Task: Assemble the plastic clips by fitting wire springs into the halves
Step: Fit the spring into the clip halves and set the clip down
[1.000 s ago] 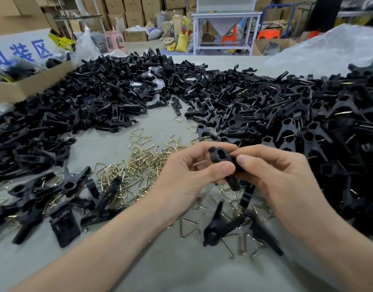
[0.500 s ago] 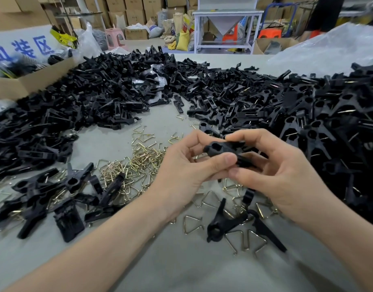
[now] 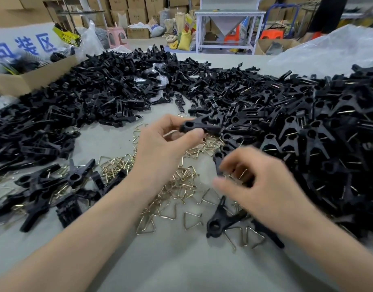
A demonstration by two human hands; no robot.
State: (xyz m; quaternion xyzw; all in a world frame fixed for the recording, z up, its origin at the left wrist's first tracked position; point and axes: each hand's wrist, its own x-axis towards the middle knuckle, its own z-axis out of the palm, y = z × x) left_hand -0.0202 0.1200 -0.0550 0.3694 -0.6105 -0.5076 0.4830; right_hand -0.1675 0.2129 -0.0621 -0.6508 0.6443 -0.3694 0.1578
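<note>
Nearest on the grey tabletop lies a loose black plastic clip with a round eye, ringed by triangular brass-coloured wire springs. Just beyond it the right hand hovers low over those springs, fingers curled downward. It is too blurred to tell whether they pinch anything. This hand is the nearer one to the springs. Farther and to its left, the left hand pinches a black plastic clip body between thumb and fingers. Its long axis runs across the view, with the round-holed end to the left, so a spring would likely have to travel up and leftward to meet it. Beyond are a heap of black clip halves and a brown cardboard box.
</note>
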